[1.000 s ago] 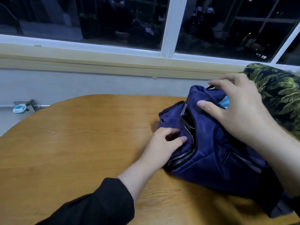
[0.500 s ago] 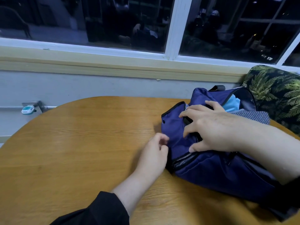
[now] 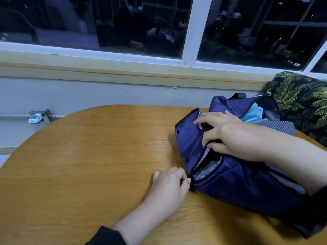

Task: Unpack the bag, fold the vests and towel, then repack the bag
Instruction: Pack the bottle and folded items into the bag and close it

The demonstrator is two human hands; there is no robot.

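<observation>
— What's different from a second ago?
— The left hand (image 3: 169, 187) has slid off the bag's (image 3: 244, 183) front pocket down to its near corner, fingers now pinching something at the end of the zip.
— And the other?
— The right hand (image 3: 235, 137) dropped from the bag's top onto the pocket, fingers curled at its edge. The pocket gapes wider, grey lining (image 3: 206, 169) showing.

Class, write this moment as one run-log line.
stage: unpacking | left hand: pinching zipper pull at bag corner | right hand: gripping open pocket edge | table: bag lying on it
</observation>
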